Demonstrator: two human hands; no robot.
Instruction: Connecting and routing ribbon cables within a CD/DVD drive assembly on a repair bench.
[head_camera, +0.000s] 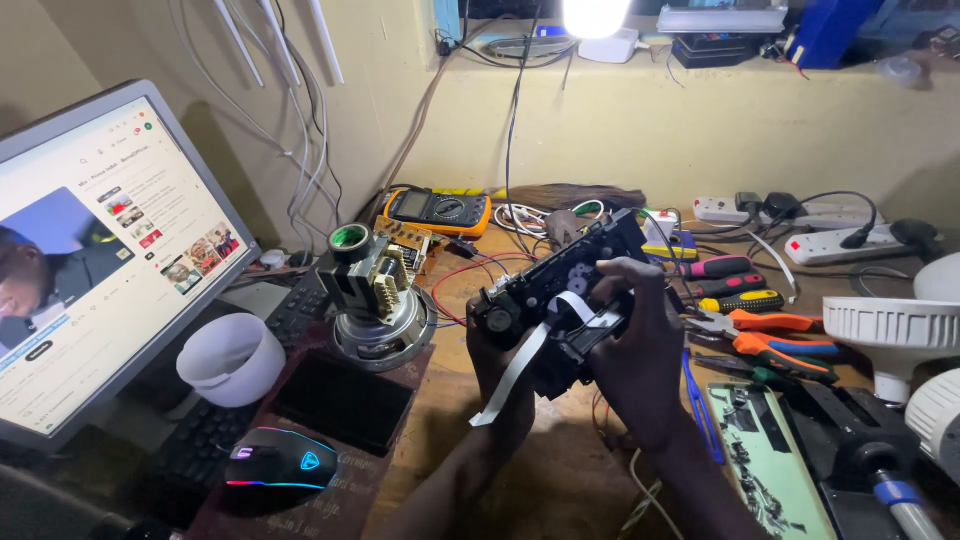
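At the far left of the frame we see a monitor (95, 250) showing a video page, and below it a white bowl (232, 357) resting on a black keyboard (205, 440). A mouse (278, 465) with coloured lighting sits at the lower left, beside a dark flat screen panel (345, 402). Just right of that stands a round metal motor (383, 310) with a roll of green tape (351, 238) on top. Behind it, toward the upper middle, lies an orange multimeter (441, 210).

In the middle of the frame we hold a black mechanism (560, 290) above the wooden tabletop (560, 470), tilted, with a white ribbon cable (520, 365) hanging from it. Our left hand (495, 375) supports it from beneath, its fingers closed around the lower left end. Our right hand (640, 350) grips the right side, its fingers (625, 275) curled over the top edge.

Right of the hands lie screwdrivers (735, 285) with red and yellow handles and orange-handled pliers (780, 335). A green circuit board (770, 465) lies at the lower right. White power strips (830, 240) sit at the upper right, and white lamp housings (890, 335) stand at the right edge
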